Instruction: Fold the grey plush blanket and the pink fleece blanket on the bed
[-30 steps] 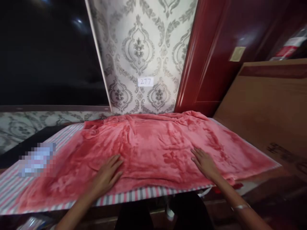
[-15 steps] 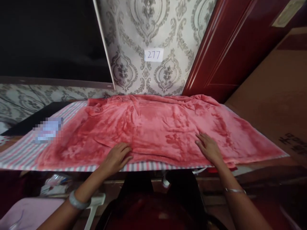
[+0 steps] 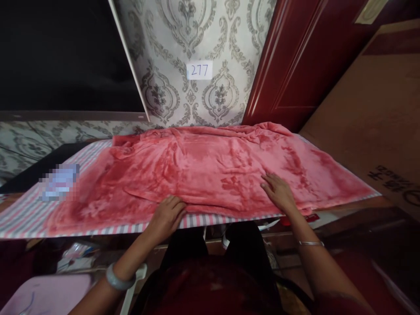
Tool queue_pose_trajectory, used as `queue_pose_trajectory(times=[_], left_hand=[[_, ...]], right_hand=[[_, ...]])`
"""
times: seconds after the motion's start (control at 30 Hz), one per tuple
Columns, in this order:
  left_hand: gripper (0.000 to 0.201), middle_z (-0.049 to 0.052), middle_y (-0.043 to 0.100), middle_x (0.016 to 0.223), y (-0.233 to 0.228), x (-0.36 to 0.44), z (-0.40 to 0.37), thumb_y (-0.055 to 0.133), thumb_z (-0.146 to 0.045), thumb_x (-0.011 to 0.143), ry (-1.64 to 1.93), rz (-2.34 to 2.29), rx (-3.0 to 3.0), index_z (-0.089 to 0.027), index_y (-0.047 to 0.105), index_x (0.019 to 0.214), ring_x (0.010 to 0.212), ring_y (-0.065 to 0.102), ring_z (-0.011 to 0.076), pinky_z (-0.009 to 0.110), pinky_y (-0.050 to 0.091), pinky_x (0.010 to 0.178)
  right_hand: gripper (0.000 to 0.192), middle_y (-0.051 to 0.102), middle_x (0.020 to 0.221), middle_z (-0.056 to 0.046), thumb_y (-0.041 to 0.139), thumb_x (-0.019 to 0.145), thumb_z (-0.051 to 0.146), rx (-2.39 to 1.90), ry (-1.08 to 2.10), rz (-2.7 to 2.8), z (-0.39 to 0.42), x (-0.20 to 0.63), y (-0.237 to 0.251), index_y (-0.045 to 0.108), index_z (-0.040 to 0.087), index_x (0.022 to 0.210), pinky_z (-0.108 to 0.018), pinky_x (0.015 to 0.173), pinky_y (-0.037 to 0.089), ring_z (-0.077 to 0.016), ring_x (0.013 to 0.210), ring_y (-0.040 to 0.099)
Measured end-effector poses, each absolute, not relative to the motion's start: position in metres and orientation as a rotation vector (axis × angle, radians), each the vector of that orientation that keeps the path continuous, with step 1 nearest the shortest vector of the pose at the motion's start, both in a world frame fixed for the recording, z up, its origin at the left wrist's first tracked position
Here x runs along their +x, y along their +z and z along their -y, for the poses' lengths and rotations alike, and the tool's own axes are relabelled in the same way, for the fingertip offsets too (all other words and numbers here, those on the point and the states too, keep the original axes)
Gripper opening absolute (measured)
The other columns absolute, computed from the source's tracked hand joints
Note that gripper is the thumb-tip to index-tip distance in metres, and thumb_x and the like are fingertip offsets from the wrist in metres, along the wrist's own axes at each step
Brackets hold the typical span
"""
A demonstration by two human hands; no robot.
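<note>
Blanket [image 3: 210, 170] lies under both hands: left hand [image 3: 167, 216] fingers curl at its near edge, right hand [image 3: 278, 192] fingers flat.

Striped table [image 3: 19, 218] bears a red blanket [image 3: 210, 168].

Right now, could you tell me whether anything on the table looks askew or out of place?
The pink fleece blanket lies crooked and rumpled over the striped cloth, bunched along the wall. Its near edge is ridged where the left hand curls at it; the right hand rests flat on it.
</note>
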State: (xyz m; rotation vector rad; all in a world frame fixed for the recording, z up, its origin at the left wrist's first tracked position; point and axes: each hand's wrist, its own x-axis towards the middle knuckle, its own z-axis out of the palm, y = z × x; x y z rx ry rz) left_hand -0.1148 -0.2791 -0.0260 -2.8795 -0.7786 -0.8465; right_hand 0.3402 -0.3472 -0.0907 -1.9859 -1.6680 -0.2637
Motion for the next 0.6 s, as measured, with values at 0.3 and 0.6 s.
queue_pose_trajectory(times=[0.3,0.6], left_hand=[[0.023,0.002,0.063,0.076,-0.008,-0.124,0.287,0.042,-0.025,0.098,-0.840,0.927,-3.133,-0.021,0.060,0.084,0.071,0.059,0.0163,0.029,0.047,0.065],[0.013,0.004,0.063,0.081,0.001,-0.121,0.305,0.043,-0.019,0.097,-1.036,0.956,-2.986,-0.020,0.055,0.092,0.075,0.057,0.0161,0.029,0.046,0.067]], right_hand=[[0.053,0.066,0.129,-0.016,0.041,0.094,0.050,-1.965,-0.218,1.633,0.352,0.337,-0.081,0.070,0.015,0.121,-0.056,0.110,0.041,-0.0342,0.130,0.053],[0.060,0.054,0.146,-0.008,0.058,0.089,0.045,-1.393,-0.236,2.149,0.377,0.211,-0.052,0.051,0.029,0.146,-0.050,0.101,0.052,-0.0320,0.130,0.054]])
